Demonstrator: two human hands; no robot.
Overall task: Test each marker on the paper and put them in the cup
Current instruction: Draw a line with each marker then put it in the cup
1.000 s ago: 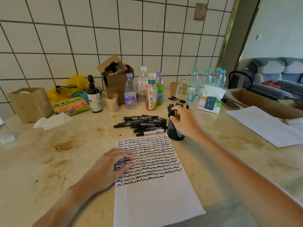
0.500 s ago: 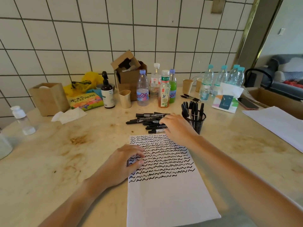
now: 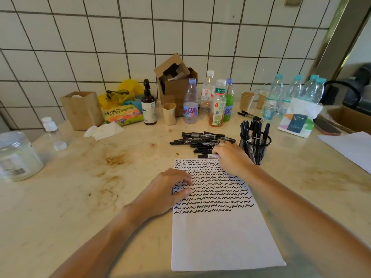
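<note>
Markers (image 3: 202, 142) lie behind the paper (image 3: 218, 227), left of the cup (image 3: 256, 148).

Materials and finishes, desk area

Desk (image 3: 60, 207): smooth, polished stone-look top, cream, with brown stains; paper (image 3: 220, 241): matt white sheet, inked with black wavy rows on its upper half; markers (image 3: 202, 139): black plastic barrels with a slight sheen and printed labels; cup (image 3: 256, 146): black wire mesh, metal by its look, see-through; wall (image 3: 140, 37): glossy white glazed tiles, dark grout; bottles (image 3: 190, 103): clear plastic, glossy labels; box (image 3: 176, 85): raw brown corrugated cardboard, matt; holder (image 3: 82, 109): pale wood-look, matt; tissue (image 3: 103, 130): soft crumpled white paper.
</note>
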